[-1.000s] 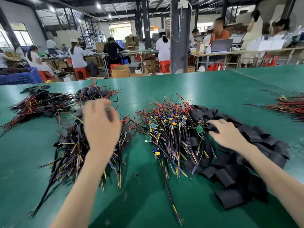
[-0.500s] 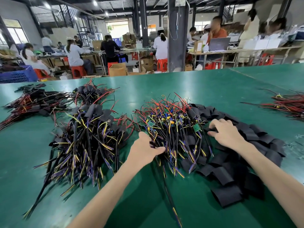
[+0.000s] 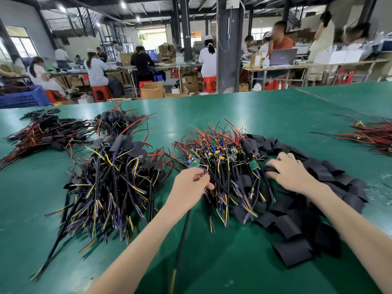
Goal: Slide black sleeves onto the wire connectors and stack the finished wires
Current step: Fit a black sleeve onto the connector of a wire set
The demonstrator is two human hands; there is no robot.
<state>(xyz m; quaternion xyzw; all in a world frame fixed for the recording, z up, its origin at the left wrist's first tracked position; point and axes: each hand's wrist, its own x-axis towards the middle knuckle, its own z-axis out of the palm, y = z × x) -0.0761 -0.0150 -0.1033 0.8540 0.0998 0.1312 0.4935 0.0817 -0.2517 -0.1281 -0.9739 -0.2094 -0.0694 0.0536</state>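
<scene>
Head view, left hand (image 3: pixel 191 183) pinching wire (image 3: pixel 182 234), blue crate (image 3: pixel 23 98)

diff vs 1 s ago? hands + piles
The left hand left the finished pile, swung right to the unsleeved wire pile and now pinches a black wire there. The right hand stayed on the black sleeves, fingers over one of them; its grip is unclear. The piles and the green table are unchanged.
</scene>
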